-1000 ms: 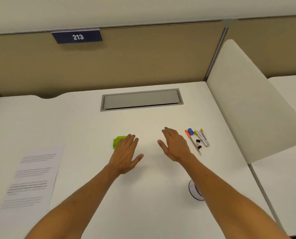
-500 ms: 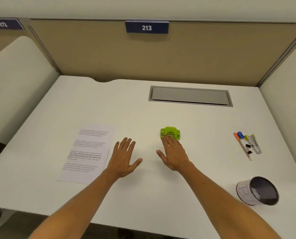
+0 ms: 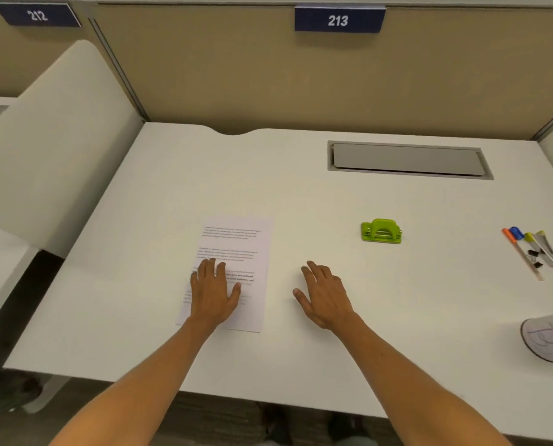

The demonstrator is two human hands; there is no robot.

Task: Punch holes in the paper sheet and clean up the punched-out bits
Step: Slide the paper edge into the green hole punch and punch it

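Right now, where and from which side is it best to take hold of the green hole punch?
Probably with the right hand, which is nearer. Come from above and pinch the green hole punch across its short sides, low at the flat base: it sits upright, apart from everything, and its raised arched lever would likely give under the fingers.

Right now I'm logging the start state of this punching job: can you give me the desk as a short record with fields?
paper sheet: flat on desk, printed side up
left hand: fingers straight, over the sheet
right hand: open, over bare desk
hole punch: green, untouched, beyond right hand
pens and clips: far right
cup: on its side, right edge
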